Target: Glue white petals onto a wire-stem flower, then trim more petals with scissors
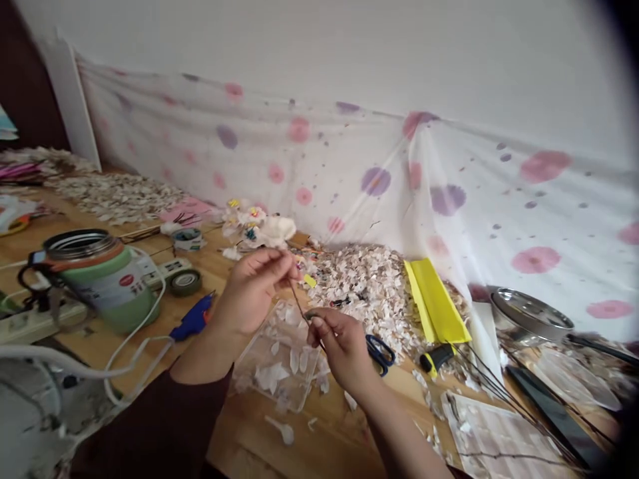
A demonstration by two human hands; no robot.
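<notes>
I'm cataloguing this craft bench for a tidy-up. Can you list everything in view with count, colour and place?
thin wire: one, dark, pinched between both hands
clear tray: one, holding white petals, under the hands
shell flake pile: one, whitish, behind the hands
scissors: one, blue handles, right of the right hand
yellow paper: one folded sheet, on the pile's right edge
glue gun: one, blue, left of the tray
green jar: one, open, far left
tape roll: one, dark, beside the jar
metal bowl: one, silver, far right
spotted cloth: one, white with pink and purple dots, along the wall
left hand: fingers pinching the wire's upper end
right hand: fingers pinching the wire's lower end
</notes>
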